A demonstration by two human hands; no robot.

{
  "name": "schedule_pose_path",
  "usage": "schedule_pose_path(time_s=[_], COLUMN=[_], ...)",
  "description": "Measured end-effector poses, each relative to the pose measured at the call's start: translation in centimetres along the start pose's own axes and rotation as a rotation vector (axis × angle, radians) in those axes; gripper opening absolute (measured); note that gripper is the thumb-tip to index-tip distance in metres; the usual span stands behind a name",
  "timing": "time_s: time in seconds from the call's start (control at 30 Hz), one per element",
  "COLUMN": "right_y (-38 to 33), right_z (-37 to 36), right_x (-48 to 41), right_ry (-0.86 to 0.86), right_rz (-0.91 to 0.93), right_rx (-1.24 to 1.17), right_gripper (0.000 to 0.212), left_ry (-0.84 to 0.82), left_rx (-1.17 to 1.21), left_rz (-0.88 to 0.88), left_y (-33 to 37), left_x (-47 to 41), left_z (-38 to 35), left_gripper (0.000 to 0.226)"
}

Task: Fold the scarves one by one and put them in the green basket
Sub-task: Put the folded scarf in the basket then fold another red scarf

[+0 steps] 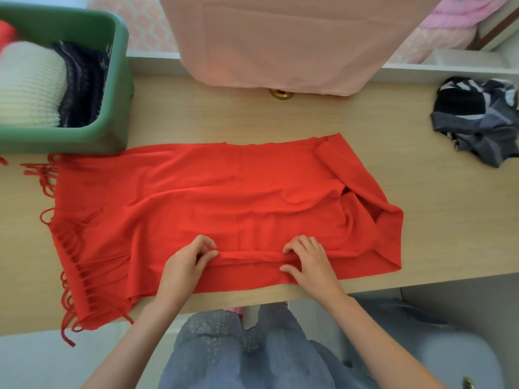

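Note:
A red fringed scarf [224,197] lies spread across the wooden table [438,220], its fringe at the left end and its right end doubled over. My left hand [186,262] and my right hand [309,262] both pinch a raised fold of the scarf along its near edge, fingers curled on the cloth. The green basket [112,130] stands at the far left. It holds a folded white knitted scarf [31,88], a dark patterned scarf [81,85] and a bit of red cloth [7,33].
A crumpled black, grey and white scarf [477,119] lies at the table's far right. A pink cloth [280,43] hangs down over the back of the table, with a brass knob [280,94] under it. The near table edge runs just below my hands.

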State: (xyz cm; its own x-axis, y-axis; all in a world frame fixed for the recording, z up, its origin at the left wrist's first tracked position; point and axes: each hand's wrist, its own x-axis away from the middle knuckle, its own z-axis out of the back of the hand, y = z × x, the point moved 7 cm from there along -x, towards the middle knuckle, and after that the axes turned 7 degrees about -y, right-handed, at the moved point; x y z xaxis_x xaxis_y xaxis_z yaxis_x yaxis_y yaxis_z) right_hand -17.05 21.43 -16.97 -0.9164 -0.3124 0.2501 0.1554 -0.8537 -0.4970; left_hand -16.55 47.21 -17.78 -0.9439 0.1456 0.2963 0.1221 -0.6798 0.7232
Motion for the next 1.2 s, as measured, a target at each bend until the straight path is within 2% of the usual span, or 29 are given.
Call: schedule_pose_path(time_s=[0.07, 0.1, 0.2, 0.3, 0.43, 0.57, 0.73, 0.8, 0.9, 0.97, 1.03, 1.2], right_y=[0.3, 0.4, 0.2, -0.7, -0.9, -0.2, 0.0, 0.1, 0.3, 0.2, -0.2, 2.4], right_z=[0.7, 1.1, 1.8, 2.4, 2.6, 1.3, 0.1, 0.1, 1.2, 1.9, 2.0, -1.5], right_x=[-0.2, -0.2, -0.1, 0.8, 3.0, 5.0, 5.9, 6.1, 6.1, 5.2, 3.6, 2.7], right_ry=[0.084, 0.111, 0.146, 0.17, 0.174, 0.129, 0.024, 0.02, 0.102, 0.16, 0.123, -0.104], right_rz=[-0.004, -0.002, 0.031, 0.1, 0.176, 0.21, 0.184, 0.175, 0.137, 0.089, 0.005, -0.267], right_rx=[-0.03, -0.036, -0.037, 0.003, 0.05, 0.085, 0.081, 0.061, -0.002, -0.005, 0.035, 0.238], right_gripper=[0.012, 0.012, 0.024, 0.025, 0.029, 0.029, 0.035, 0.034, 0.031, 0.033, 0.045, 0.075], left_ry=[-0.031, -0.047, -0.077, -0.001, 0.032, -0.029, -0.107, -0.023, 0.128, 0.188, 0.18, 0.019], left_rx=[-0.04, -0.076, -0.207, -0.258, -0.259, -0.326, -0.312, -0.293, -0.291, -0.351, -0.434, -0.623], left_rz=[-0.061, -0.109, -0.226, -0.309, -0.415, -0.506, -0.454, -0.448, -0.397, -0.317, -0.227, 0.007], left_y=[0.3, 0.5, 0.5, 0.8, 1.5, 2.0, 1.8, 2.6, 3.6, 3.9, 3.5, -1.0], left_x=[0.0, 0.1, 0.6, 0.9, 1.8, 3.5, 4.8, 4.6, 3.3, 1.8, 0.5, 0.0], left_z=[-0.1, -0.2, -0.8, -0.5, 0.2, -0.6, -1.8, -0.9, 0.2, 0.3, -0.1, -2.4], left_gripper=[0.012, 0.011, 0.028, 0.013, 0.037, 0.037, 0.044, 0.046, 0.032, 0.038, 0.047, 0.07])
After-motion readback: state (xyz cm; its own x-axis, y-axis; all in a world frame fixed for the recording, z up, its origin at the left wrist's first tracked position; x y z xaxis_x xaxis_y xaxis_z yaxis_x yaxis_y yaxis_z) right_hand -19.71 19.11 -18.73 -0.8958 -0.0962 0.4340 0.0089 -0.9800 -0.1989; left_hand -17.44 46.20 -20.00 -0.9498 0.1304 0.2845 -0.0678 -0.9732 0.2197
